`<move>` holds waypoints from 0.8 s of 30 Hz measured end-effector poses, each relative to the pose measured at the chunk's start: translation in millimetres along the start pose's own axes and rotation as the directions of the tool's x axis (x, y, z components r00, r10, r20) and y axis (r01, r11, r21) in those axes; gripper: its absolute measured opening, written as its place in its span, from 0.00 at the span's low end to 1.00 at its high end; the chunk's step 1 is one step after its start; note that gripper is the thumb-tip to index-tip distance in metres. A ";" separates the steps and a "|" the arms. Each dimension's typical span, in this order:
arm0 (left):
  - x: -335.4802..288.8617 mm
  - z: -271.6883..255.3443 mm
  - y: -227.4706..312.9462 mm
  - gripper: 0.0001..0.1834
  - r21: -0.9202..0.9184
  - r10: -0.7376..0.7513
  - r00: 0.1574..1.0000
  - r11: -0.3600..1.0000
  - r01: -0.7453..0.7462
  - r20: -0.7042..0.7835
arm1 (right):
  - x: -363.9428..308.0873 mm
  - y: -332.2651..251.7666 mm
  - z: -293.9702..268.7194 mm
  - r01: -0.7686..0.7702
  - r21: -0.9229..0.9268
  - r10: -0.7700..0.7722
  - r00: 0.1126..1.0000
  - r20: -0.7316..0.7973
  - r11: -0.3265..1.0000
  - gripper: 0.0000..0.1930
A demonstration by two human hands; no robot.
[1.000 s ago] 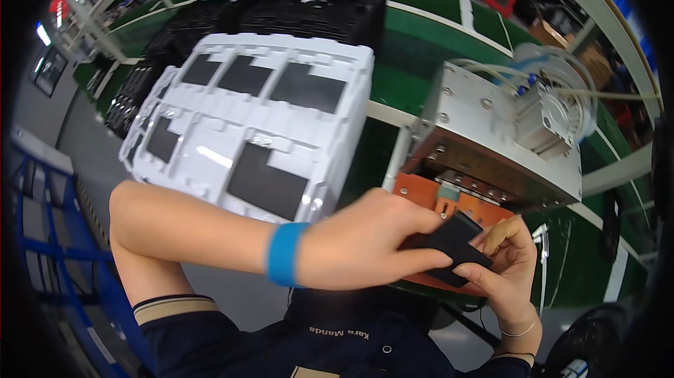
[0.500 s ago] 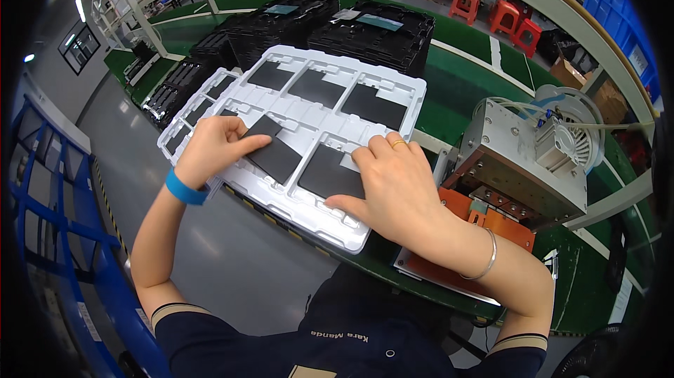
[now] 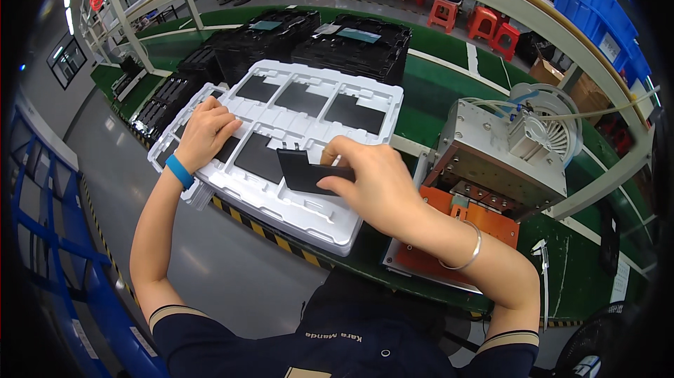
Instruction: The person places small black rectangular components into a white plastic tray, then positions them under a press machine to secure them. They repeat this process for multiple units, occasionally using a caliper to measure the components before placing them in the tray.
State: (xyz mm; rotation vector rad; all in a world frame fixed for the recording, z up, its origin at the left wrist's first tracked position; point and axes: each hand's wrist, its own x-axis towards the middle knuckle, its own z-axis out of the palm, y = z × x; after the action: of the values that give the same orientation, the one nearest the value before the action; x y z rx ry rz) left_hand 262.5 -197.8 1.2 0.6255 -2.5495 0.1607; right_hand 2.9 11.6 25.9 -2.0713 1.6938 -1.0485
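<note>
A white plastic tray [image 3: 337, 227] with moulded compartments lies in front of me. Several flat black pieces [image 3: 354, 113] rest in it, each with a notched corner. Between the thumb and fingers of my right hand [image 3: 375, 178] is another flat black piece [image 3: 298, 173], tilted up above the front right compartment, with two small tabs on its upper edge. My left hand [image 3: 207, 132] is over the tray's left part, its fingers curled down beside a black piece [image 3: 226, 150]. What lies under those fingertips is hidden.
Stacks of black trays [image 3: 351, 44] stand behind the white tray on the green bench [image 3: 439, 108]. To the right are a metal machine [image 3: 491, 150] with an orange base plate and a caliper [image 3: 543, 266]. A blue rack [image 3: 53, 237] stands at left.
My right hand has lifted a black piece out of the front right compartment and tilted it up. My left hand has moved left, off the middle front piece, which now lies in its compartment.
</note>
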 end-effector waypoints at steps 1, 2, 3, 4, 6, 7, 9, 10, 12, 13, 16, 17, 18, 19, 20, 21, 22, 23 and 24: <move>3.9 0.5 0.4 0.12 0.015 0.024 1.000 1.000 -0.025 0.003 | -7.6 -1.4 -13.1 -0.022 0.028 0.023 0.999 -0.040 0.999 0.14; 5.8 1.3 3.4 0.14 0.025 0.031 0.999 0.999 -0.030 -0.025 | -16.8 -4.6 -29.1 -0.041 0.059 0.045 0.996 -0.075 0.997 0.14; 4.8 -3.7 2.5 0.15 0.073 0.044 0.999 0.996 -0.042 -0.029 | -27.8 -4.3 -42.8 -0.053 0.099 0.064 0.992 -0.106 0.994 0.14; 2.3 -9.5 -1.4 0.16 0.118 0.058 0.998 0.992 -0.053 -0.036 | -44.3 2.6 -54.7 -0.023 0.095 0.039 0.986 -0.161 0.995 0.15; 1.6 -21.3 -14.3 0.19 0.208 0.113 0.985 0.975 -0.085 -0.127 | -85.9 17.7 -82.4 -0.037 0.034 0.043 0.978 -0.204 0.999 0.15; 11.4 -31.1 -9.8 0.20 0.210 0.110 0.979 0.975 -0.072 -0.171 | -108.9 24.5 -95.5 -0.086 -0.022 0.081 0.978 -0.192 0.996 0.16; 42.9 -31.5 5.3 0.22 0.148 0.131 0.970 0.984 -0.102 -0.203 | -156.5 38.9 -104.2 -0.361 0.404 0.469 0.858 -0.209 0.841 0.15; 60.6 -22.8 16.8 0.22 0.058 0.136 0.977 0.990 -0.128 -0.166 | -178.7 49.3 -109.0 -0.407 0.484 0.551 0.810 -0.200 0.774 0.15; 87.8 -2.2 37.2 0.23 -0.113 0.187 0.971 0.972 -0.205 -0.146 | -208.9 69.0 -110.2 -0.450 0.574 0.640 0.748 -0.176 0.684 0.13; 95.6 7.5 51.8 0.23 -0.146 0.211 0.968 0.962 -0.231 -0.135 | -213.6 75.9 -106.8 -0.491 0.540 0.657 0.736 -0.163 0.684 0.13; 112.6 43.4 73.2 0.23 -0.119 0.215 0.976 0.969 -0.217 -0.024 | -230.1 87.7 -99.9 -0.604 0.450 0.726 0.668 -0.166 0.658 0.13; 111.0 52.5 74.1 0.23 -0.096 0.213 0.977 0.973 -0.211 0.013 | -232.3 97.9 -88.5 -0.503 0.388 0.615 0.744 -0.260 0.772 0.12; 106.6 55.9 77.9 0.21 -0.059 0.190 0.982 0.980 -0.188 0.020 | -222.8 91.5 -86.9 -0.520 0.112 0.528 0.795 -0.299 0.847 0.11; 106.5 51.9 84.6 0.20 -0.006 0.194 0.980 0.981 -0.194 -0.039 | -217.3 90.6 -80.0 -0.482 0.052 0.470 0.815 -0.340 0.874 0.10; 110.7 40.4 90.3 0.17 0.106 0.279 0.954 0.958 -0.268 -0.108 | -211.2 90.3 -77.7 -0.374 -0.174 0.294 0.885 -0.362 0.911 0.10; 115.3 33.1 101.7 0.14 0.140 0.254 0.958 0.962 -0.235 -0.131 | -210.1 90.0 -74.1 -0.375 -0.278 0.264 0.893 -0.363 0.884 0.10; 119.0 26.7 118.9 0.12 0.083 0.258 0.952 0.965 -0.247 -0.166 | -209.2 92.7 -72.6 -0.341 -0.277 0.235 0.906 -0.353 0.898 0.10; 124.5 23.0 141.4 0.11 0.024 0.257 0.945 0.966 -0.258 -0.202 | -208.7 95.1 -72.5 -0.306 -0.278 0.204 0.917 -0.342 0.911 0.09; 128.1 15.8 164.4 0.11 -0.063 0.330 0.929 0.937 -0.344 -0.167 | -207.0 97.4 -71.7 -0.287 -0.284 0.184 0.922 -0.340 0.915 0.09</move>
State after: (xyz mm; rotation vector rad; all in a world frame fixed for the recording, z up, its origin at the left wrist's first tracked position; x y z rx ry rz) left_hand 81.4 -107.1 52.7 0.1274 -2.4767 0.2013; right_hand -128.9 193.5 -58.0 -1.8825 2.3553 -1.1138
